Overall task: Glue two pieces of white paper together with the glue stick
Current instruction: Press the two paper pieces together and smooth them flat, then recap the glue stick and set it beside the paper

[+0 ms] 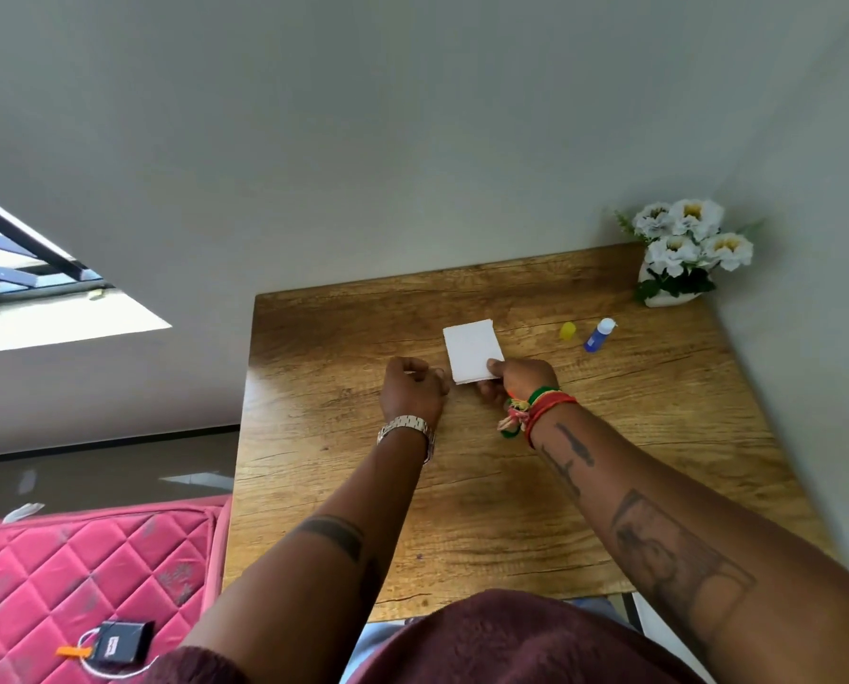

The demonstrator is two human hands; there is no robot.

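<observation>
the table is mostly free; only the glue bottle, yellow cap and flower pot stand at the far right corner.

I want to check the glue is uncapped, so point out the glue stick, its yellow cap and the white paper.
glue stick (596, 336): head view, on its blue body.
yellow cap (567, 331): head view, on its side.
white paper (472, 349): head view, on its bare top face.
</observation>
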